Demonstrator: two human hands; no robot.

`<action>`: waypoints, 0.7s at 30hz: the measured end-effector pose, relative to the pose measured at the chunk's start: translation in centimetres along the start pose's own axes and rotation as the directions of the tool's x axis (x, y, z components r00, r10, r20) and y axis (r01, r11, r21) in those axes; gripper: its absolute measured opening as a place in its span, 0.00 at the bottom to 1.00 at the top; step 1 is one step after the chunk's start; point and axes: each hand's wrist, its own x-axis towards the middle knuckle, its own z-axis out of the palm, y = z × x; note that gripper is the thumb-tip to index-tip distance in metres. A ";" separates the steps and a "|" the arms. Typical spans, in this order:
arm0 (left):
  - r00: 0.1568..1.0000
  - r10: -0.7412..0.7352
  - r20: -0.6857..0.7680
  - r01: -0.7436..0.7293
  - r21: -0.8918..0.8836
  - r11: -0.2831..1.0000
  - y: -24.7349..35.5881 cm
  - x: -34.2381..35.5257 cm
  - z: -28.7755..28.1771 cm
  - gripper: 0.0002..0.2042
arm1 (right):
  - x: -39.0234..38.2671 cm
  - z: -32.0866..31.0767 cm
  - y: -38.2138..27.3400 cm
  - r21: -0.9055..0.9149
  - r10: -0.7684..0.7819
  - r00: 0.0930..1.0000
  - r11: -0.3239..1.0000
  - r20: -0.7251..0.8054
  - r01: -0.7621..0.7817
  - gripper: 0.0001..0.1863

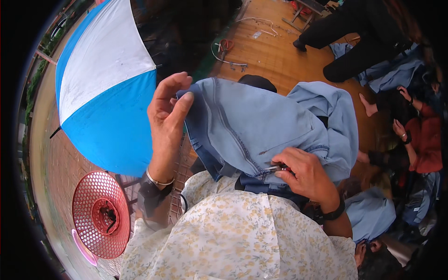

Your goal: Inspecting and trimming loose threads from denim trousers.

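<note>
A light-blue denim garment point(261, 116) with a dark-blue band along its left edge lies spread across my lap. My left hand point(168, 109) is at the upper left corner of that band, its thumb and curled fingers closed on the edge. In my right hand point(305, 175) is a pair of small metal thread snips point(272, 168), with dark handles partly covered by my fingers. Their tips touch or nearly touch the lower end of the thick seam near the band; whether the blades grip a thread is too small to tell.
A blue and white umbrella point(109, 107) stands open at the left, close to my left forearm. Below it is a red perforated plastic basket point(79, 210). Other people sit at the right among denim pieces point(371, 212). A white cord point(228, 62) lies on the wooden floor point(261, 44) ahead.
</note>
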 end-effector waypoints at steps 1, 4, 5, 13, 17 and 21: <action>0.971 0.119 0.205 -0.143 0.104 0.984 0.7 1.0 0.9 0.17 | 0.0 0.0 -0.1 0.001 -0.003 1.000 1.000 0.000 0.003 0.11; 0.705 0.265 0.658 -0.583 0.325 0.744 2.3 3.0 7.6 0.22 | 0.2 0.0 0.0 -0.006 -0.013 1.000 1.000 0.003 0.013 0.12; 0.657 0.269 0.705 -0.601 0.274 0.751 2.1 3.0 9.9 0.23 | 0.2 0.2 -0.3 -0.030 -0.033 0.999 0.999 -0.021 0.032 0.12; 0.418 -0.045 0.907 -0.348 0.206 0.914 -4.7 4.2 15.9 0.22 | -0.9 -2.6 -1.2 -0.028 -0.012 0.992 1.000 -0.129 0.009 0.12; 0.366 -0.059 0.929 -0.230 0.152 0.961 -4.4 3.6 15.4 0.18 | -1.4 -3.0 -0.3 0.151 0.155 0.906 0.983 -0.394 -0.103 0.13; 0.348 -0.080 0.934 -0.202 0.158 0.967 -3.7 3.3 14.8 0.11 | -1.6 -2.1 1.8 0.211 0.198 0.850 0.972 -0.489 -0.105 0.13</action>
